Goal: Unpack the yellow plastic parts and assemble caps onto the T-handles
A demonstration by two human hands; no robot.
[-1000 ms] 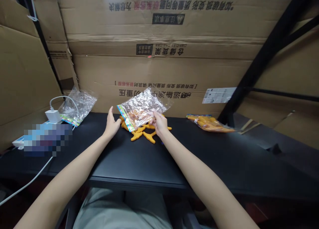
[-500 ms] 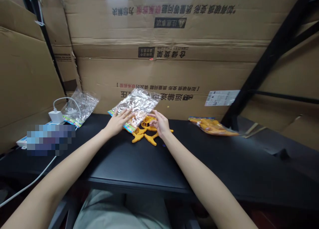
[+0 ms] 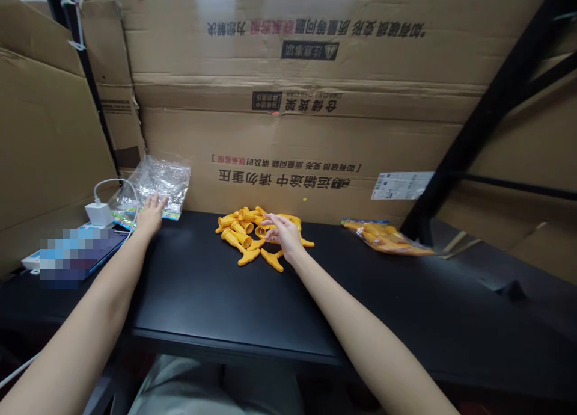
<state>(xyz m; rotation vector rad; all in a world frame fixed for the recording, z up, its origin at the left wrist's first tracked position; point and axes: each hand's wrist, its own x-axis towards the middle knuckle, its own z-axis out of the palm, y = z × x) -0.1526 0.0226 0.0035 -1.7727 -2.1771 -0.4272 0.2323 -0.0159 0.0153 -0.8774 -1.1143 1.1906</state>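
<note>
A loose heap of orange-yellow plastic parts [image 3: 243, 237] lies mid-table; some are ribbed tubes with open ends, others are curved, bone-like pieces. Over the heap's right side, my right hand [image 3: 286, 237] is open with its fingers stretched out, and it covers some of the parts. Away to the left, my left hand [image 3: 151, 218] has its fingers apart at the lower edge of clear plastic bags [image 3: 169, 180] with colourful printed strips. That hand touches the bags; whether a fingertip pinches the film cannot be made out.
A clear packet of similar orange parts [image 3: 385, 237] lies at the right. On the left are a white charger [image 3: 99, 213] with its cable and a blurred-out flat item [image 3: 81, 252]. Cardboard [image 3: 293, 132] walls the back, and a black post [image 3: 478, 120] slants at the right.
My left hand has moved left with the bag that covered the heap, and that bag now lies with the other at the left. The tubes are uncovered. My right hand has barely shifted.
</note>
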